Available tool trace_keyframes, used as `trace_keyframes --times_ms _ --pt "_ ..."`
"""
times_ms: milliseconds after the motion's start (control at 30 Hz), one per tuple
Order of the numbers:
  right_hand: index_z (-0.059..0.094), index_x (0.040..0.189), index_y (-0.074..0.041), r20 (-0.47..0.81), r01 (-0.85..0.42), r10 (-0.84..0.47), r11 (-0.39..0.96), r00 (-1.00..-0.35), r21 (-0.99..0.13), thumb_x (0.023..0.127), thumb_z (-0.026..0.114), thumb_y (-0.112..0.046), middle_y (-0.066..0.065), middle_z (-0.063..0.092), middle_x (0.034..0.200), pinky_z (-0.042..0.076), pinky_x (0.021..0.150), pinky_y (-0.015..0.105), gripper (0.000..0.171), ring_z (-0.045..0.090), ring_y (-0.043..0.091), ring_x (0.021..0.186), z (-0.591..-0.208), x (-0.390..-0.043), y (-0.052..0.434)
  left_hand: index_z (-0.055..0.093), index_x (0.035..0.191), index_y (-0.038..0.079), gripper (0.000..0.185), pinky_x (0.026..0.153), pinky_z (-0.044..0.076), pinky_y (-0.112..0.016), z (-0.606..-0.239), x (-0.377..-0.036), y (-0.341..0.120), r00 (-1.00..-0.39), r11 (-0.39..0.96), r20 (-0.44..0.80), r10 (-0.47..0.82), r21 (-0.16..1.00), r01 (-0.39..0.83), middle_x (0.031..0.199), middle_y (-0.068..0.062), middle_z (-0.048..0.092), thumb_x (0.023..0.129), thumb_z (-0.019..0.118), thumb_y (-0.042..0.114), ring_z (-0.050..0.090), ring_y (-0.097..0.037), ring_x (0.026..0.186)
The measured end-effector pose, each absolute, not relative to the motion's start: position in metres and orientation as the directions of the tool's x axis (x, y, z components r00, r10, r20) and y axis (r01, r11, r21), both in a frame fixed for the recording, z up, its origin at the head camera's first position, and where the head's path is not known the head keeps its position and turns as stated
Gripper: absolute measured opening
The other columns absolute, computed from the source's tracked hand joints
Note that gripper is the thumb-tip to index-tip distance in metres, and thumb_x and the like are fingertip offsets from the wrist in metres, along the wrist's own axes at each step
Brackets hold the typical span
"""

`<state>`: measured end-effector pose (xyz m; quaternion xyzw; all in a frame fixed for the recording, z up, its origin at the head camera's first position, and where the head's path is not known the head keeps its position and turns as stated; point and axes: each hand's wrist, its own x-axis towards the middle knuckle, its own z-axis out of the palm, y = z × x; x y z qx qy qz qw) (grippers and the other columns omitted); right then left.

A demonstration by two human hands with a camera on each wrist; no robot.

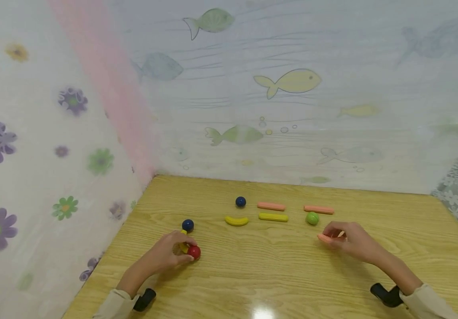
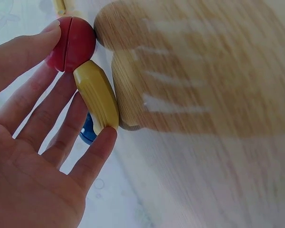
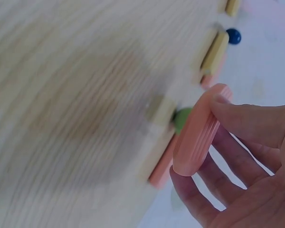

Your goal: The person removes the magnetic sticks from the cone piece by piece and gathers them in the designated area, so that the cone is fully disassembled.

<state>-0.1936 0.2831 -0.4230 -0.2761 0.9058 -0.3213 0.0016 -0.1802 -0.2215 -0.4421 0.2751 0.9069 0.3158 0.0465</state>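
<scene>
At the left of the head view, my left hand [image 1: 168, 253] pinches a shiny red ball [image 1: 194, 252] between thumb and fingers. A faceted, curved yellow piece [image 2: 97, 92] lies next to the ball, with the little finger touching its far end in the left wrist view. Beyond those fingers sits a dark blue ball [image 1: 187, 225]. On the right, my right hand [image 1: 354, 243] holds a salmon-pink, ridged piece [image 3: 199, 135], its thumb on one end and fingertips at the other. Just past that hand is a green ball [image 1: 312, 218].
Farther back on the wooden table [image 1: 260, 270] are another blue ball [image 1: 240, 202], a curved yellow banana-like piece [image 1: 236, 221] and a straight yellow stick [image 1: 273, 217]. Two salmon sticks, a middle one [image 1: 271, 206] and a right one [image 1: 319, 209], lie near the fish-patterned wall [image 1: 229, 106].
</scene>
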Motion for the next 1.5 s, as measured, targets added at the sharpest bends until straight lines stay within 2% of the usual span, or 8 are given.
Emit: trace_keyframes --times_ms 400,700,1100,1367,1500 --pt "0.068 0.091 -0.011 0.178 -0.471 -0.445 0.731 -0.877 -0.493 0.088 0.068 -0.012 -0.005 0.064 0.082 0.050 0.063 0.028 0.004 0.061 0.013 0.073 -0.433 -0.213 0.316 0.068 0.106 0.017 0.026 0.082 0.048 -0.043 -0.443 -0.180 -0.221 -0.847 0.644 0.078 0.526 0.614 0.456 0.105 0.005 0.061 0.082 0.075 0.026 0.057 -0.020 0.095" --pt "0.067 0.093 -0.004 0.122 -0.404 -0.395 0.789 -0.911 -0.463 0.081 0.069 0.001 0.004 0.064 0.087 0.050 0.064 0.035 0.013 0.059 0.022 0.077 -0.443 -0.233 0.331 0.068 0.105 0.017 0.026 0.083 0.048 -0.044 -0.444 -0.179 -0.221 -0.850 0.651 0.076 0.522 0.608 0.455 0.105 0.006 0.062 0.082 0.075 0.027 0.057 -0.020 0.097" --pt "0.066 0.093 0.000 0.135 -0.422 -0.406 0.790 -0.904 -0.446 0.084 0.068 -0.003 0.008 0.066 0.086 0.051 0.064 0.039 0.009 0.061 0.025 0.076 -0.440 -0.240 0.329 0.068 0.106 0.017 0.027 0.082 0.048 -0.044 -0.441 -0.180 -0.220 -0.854 0.659 0.061 0.516 0.609 0.441 0.104 0.005 0.062 0.083 0.075 0.028 0.057 -0.020 0.095" --pt "0.066 0.100 0.003 0.145 -0.387 -0.361 0.811 -0.921 -0.439 0.088 0.066 -0.010 0.015 0.065 0.093 0.050 0.070 0.050 0.017 0.060 0.036 0.086 -0.432 -0.235 0.324 0.069 0.108 0.016 0.030 0.081 0.049 -0.043 -0.443 -0.183 -0.217 -0.848 0.671 0.081 0.524 0.574 0.469 0.105 0.005 0.062 0.083 0.073 0.032 0.057 -0.019 0.095" --pt "0.067 0.098 0.002 0.179 -0.410 -0.369 0.812 -0.912 -0.416 0.089 0.067 -0.014 0.011 0.065 0.090 0.050 0.068 0.047 0.019 0.060 0.031 0.082 -0.424 -0.233 0.314 0.070 0.108 0.014 0.030 0.080 0.050 -0.039 -0.443 -0.180 -0.212 -0.851 0.687 0.105 0.515 0.543 0.483 0.102 0.005 0.064 0.084 0.073 0.032 0.058 -0.017 0.093"
